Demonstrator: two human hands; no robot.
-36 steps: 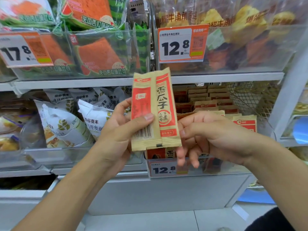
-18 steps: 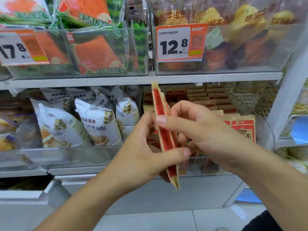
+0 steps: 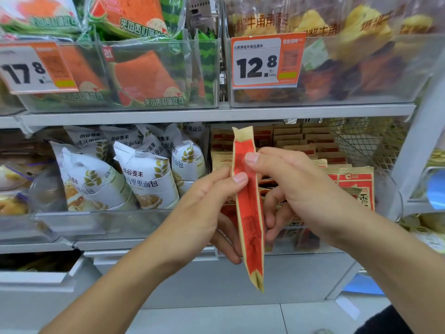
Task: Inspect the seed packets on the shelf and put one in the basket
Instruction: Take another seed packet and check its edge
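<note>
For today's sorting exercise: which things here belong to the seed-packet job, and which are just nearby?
Job: red-and-tan paper seed packet, pinched by left hand and right hand; stacked matching packets on shelf.
Nearby: white bread bags; orange price tag; watermelon toast packs.

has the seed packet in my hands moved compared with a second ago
Yes. The seed packet has turned from face-on to edge-on and dropped: its top, which overlapped the shelf rail under the 12.8 price tag, now sits below that rail.
</note>
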